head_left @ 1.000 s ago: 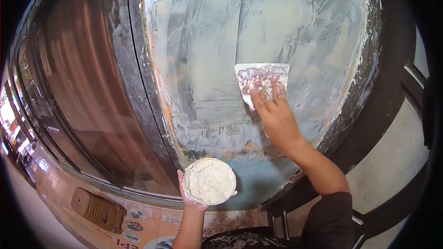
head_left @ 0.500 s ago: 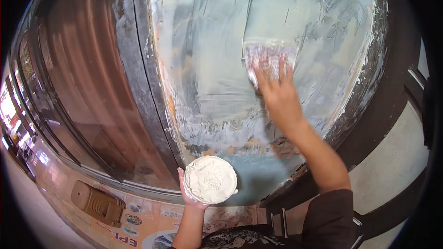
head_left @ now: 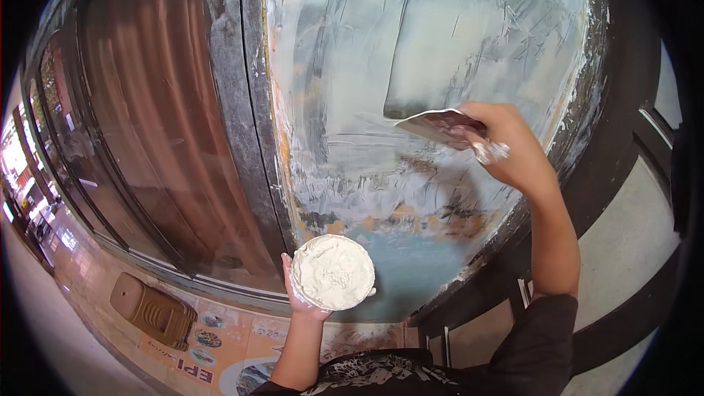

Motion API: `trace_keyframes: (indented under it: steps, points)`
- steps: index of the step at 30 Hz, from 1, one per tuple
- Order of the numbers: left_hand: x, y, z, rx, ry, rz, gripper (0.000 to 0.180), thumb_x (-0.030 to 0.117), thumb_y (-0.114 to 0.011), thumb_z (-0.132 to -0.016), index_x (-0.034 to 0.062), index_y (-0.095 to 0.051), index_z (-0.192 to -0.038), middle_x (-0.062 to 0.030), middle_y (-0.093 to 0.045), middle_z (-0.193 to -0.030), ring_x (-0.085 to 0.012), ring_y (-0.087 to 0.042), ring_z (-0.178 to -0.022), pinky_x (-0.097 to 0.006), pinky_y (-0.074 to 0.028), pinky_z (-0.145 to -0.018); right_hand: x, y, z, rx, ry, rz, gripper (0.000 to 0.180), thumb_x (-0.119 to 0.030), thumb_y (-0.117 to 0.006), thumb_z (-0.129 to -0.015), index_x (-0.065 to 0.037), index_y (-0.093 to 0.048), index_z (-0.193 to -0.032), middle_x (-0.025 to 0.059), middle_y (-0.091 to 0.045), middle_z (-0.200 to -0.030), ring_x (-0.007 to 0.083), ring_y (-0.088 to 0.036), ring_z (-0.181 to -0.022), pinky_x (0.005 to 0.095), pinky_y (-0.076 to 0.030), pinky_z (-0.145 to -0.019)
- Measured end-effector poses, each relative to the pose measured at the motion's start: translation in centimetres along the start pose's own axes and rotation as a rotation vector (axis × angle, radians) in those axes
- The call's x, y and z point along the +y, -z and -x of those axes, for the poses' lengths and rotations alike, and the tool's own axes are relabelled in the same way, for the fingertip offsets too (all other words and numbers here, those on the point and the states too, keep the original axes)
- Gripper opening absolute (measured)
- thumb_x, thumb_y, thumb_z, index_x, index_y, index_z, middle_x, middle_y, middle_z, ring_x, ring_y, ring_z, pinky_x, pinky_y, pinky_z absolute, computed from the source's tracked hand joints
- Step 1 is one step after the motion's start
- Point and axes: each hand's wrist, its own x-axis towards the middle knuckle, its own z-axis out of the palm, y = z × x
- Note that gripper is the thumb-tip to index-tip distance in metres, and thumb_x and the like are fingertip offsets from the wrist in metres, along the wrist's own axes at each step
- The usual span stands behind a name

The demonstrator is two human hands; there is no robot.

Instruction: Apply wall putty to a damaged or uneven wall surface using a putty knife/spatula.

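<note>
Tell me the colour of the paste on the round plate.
Off-white paste, heaped on the round plate in the left hand; head view.

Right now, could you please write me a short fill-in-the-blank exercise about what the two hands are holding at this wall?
1. The left hand holds a round pan filled with ____ putty.
2. The right hand holds a putty knife against the ____.
3. The pan is ____ the putty knife in the picture.
4. Left of the plastered wall hangs a reddish-brown ____.

Missing words: white; wall; below; curtain
</note>
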Motion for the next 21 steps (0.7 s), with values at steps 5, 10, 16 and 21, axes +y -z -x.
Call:
trace_keyframes:
  steps: [5,10,16,21]
  points:
    - [-0.2,0.3,0.0,0.015,-0.009,-0.008,0.086,0.073,-0.035,-0.09,0.0062,-0.045,-0.143,-0.0182,-0.046,-0.146,-0.0411,-0.046,-0.131,-0.061,-0.037,-0.107,0.6,-1.5,-3.4,-0.125,-0.076,0.073,0.016,-0.007,-0.068,-0.084,0.004,-0.064,-0.094,0.0253,-0.064,-0.083,0.0441,-0.059,-0.078,0.0442,-0.047,-0.071]
    - [-0.1,0.5,-0.1,0.003,-0.006,-0.022,0.086,0.074,-0.035,-0.09,0.0068,-0.045,-0.143,-0.0181,-0.045,-0.147,-0.0416,-0.046,-0.131,-0.062,-0.036,-0.107,1.8,-2.2,-4.1,-0.133,-0.045,0.076,0.016,-0.007,-0.068,-0.083,0.005,-0.062,-0.092,0.0241,-0.062,-0.078,0.0407,-0.054,-0.069,0.0408,-0.046,-0.068]
    - [0.0,0.3,0.0,-0.017,-0.02,-0.023,0.085,0.073,-0.035,-0.09,0.0068,-0.046,-0.142,-0.018,-0.046,-0.146,-0.0413,-0.046,-0.131,-0.06,-0.037,-0.107,1.5,-1.8,-3.6,-0.1,-0.043,0.015,0.013,-0.006,-0.065,-0.085,0.005,-0.062,-0.09,0.0192,-0.06,-0.072,0.0256,-0.053,-0.064,0.0364,-0.045,-0.066]
    - [-0.3,-1.1,-0.3,0.001,-0.025,0.0,0.085,0.072,-0.035,-0.091,0.0055,-0.047,-0.141,-0.0189,-0.046,-0.146,-0.0415,-0.046,-0.131,-0.06,-0.036,-0.108,1.7,-2.3,-2.3,-0.185,-0.117,-0.311,0.012,-0.004,-0.062,-0.089,0.005,-0.06,-0.098,0.0091,-0.063,-0.082,0.0132,-0.054,-0.072,0.0293,-0.047,-0.067]
